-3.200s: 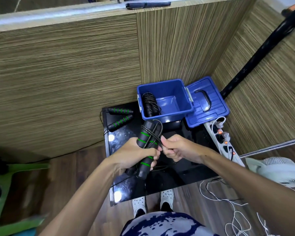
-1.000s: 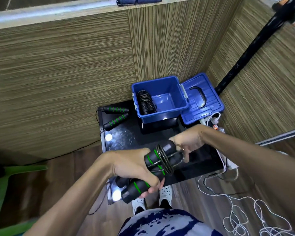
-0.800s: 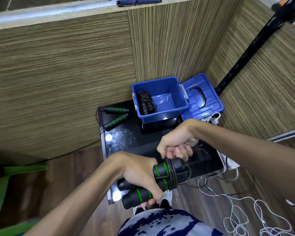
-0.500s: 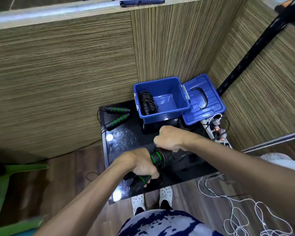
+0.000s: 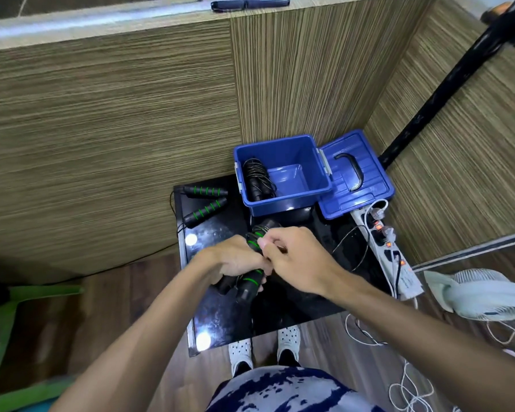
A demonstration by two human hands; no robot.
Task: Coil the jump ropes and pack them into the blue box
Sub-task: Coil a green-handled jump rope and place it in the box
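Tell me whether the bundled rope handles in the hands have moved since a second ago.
Yes. The held handles, gripped by the left hand, have gone up and away from the person, from the black table's near edge toward the blue box.

A home corner: wood-grain walls (image 5: 101, 129), floor fan (image 5: 482, 292), power strip (image 5: 390, 251).

Both my hands on the jump rope at the centre of the frame.

My left hand (image 5: 235, 257) grips the two black, green-ringed handles (image 5: 252, 281) of one rope above the black table (image 5: 220, 316); my right hand (image 5: 292, 257) pinches at them with curled fingers. Above centre, the blue box (image 5: 318, 173) holds one coiled rope (image 5: 257, 179), its lid (image 5: 366, 185) open to the right. Two more handles (image 5: 204, 202) lie left of the box.
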